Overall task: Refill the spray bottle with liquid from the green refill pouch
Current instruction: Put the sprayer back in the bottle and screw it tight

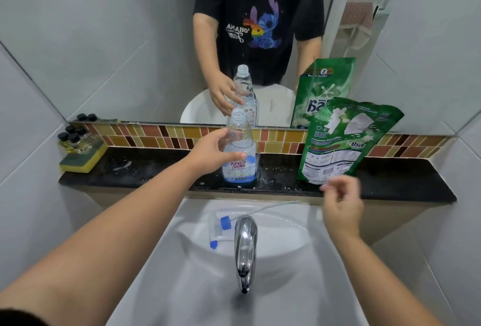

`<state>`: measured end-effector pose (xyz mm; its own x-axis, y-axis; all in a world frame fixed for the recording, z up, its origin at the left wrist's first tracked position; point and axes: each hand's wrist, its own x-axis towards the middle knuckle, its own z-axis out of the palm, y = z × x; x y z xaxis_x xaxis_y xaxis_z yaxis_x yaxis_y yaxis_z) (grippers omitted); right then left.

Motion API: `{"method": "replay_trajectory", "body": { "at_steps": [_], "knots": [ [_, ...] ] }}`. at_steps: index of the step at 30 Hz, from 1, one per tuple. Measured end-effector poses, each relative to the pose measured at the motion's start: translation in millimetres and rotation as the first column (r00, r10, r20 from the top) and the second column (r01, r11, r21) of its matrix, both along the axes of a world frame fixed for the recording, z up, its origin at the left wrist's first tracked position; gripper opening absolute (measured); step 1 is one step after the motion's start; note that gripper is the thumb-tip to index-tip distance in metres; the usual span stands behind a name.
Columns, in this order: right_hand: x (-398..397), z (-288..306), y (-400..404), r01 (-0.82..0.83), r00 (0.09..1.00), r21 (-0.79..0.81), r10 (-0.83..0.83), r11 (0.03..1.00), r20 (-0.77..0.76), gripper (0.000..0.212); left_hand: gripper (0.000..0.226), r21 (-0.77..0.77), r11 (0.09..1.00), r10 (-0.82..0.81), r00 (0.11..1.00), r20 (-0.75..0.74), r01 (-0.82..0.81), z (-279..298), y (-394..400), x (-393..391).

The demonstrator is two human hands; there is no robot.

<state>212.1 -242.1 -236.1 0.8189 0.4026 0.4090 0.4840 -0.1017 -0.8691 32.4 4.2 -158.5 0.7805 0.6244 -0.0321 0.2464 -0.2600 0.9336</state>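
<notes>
A clear spray bottle with a blue base and an open neck stands upright on the black shelf behind the sink. My left hand wraps around its middle. The green refill pouch leans against the mirror to the right, standing on the shelf. My right hand hovers just below the pouch's bottom edge with fingers loosely curled and nothing in them. The white-and-blue spray head with its long tube lies in the sink basin.
A chrome tap rises over the white sink. A yellow-green sponge and several small dark-capped bottles sit at the shelf's left end. The shelf is wet around the bottle. The mirror reflects the person.
</notes>
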Motion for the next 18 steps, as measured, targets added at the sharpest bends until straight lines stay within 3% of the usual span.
{"method": "replay_trajectory", "body": {
  "at_steps": [2,4,8,12,16,18],
  "knots": [
    [-23.5,-2.5,8.7,-0.304,0.935,-0.297,0.343,0.905,0.088,0.027,0.045,0.003,1.000,0.012,1.000,0.010,-0.012,3.4,-0.8,2.1],
    [-43.2,0.5,30.2,-0.501,0.811,-0.529,0.584,0.685,-0.013,0.023,0.043,0.004,1.000,0.028,1.000,0.015,-0.028,3.9,-0.1,4.7],
    [-73.1,10.6,87.7,-0.685,0.652,-0.672,0.648,0.281,-0.394,0.031,0.042,-0.009,1.000,0.020,1.000,0.015,-0.020,0.4,3.1,7.4],
    [-95.9,-2.3,128.9,-0.545,0.571,-0.820,0.640,-0.172,-0.514,0.055,0.044,-0.020,1.000,-0.016,1.000,-0.003,0.016,0.9,5.5,7.6],
    [-110.0,-4.3,159.1,-0.432,0.558,-0.831,0.619,-0.351,-0.552,0.058,0.040,-0.025,0.999,-0.045,0.999,0.002,0.045,2.7,9.5,8.4],
    [-119.4,-3.3,168.9,-0.302,0.544,-0.878,0.689,-0.371,-0.478,0.050,0.037,-0.034,0.998,-0.061,0.998,0.001,0.061,2.3,11.3,7.6]
  ]
}}
